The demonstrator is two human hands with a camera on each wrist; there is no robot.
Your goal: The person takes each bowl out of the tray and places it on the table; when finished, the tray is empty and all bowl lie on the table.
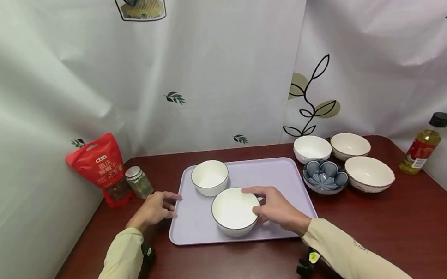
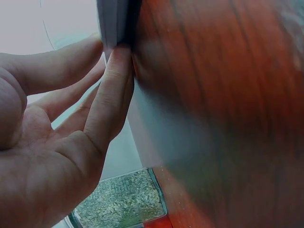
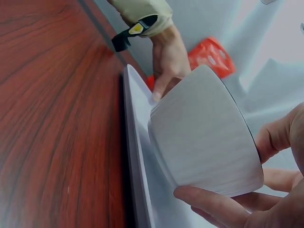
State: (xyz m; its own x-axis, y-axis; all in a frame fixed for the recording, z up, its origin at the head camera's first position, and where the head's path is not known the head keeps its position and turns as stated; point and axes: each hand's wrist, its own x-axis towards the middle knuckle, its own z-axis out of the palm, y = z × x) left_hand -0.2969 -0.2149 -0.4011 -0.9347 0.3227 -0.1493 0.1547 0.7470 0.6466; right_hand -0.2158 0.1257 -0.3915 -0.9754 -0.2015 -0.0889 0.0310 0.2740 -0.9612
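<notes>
A pale lilac tray (image 1: 270,175) lies on the dark red-brown table. My left hand (image 1: 158,208) is at its left edge, and in the left wrist view the thumb and fingers (image 2: 111,90) pinch the tray's rim. My right hand (image 1: 275,207) grips a white bowl (image 1: 234,208) with a dark rim line by its right side, at the front of the tray. In the right wrist view the bowl (image 3: 204,137) appears close over the tray, thumb near the rim and fingers under its side. A second white bowl (image 1: 210,178) stands behind it on the tray.
Right of the tray are white bowls (image 1: 312,148) and a blue petal-patterned bowl (image 1: 324,177). An oil bottle (image 1: 421,145) stands at the far right. Left of the tray are a red pouch (image 1: 103,168) and a glass jar (image 1: 139,183). A white curtain (image 1: 214,66) hangs behind the table.
</notes>
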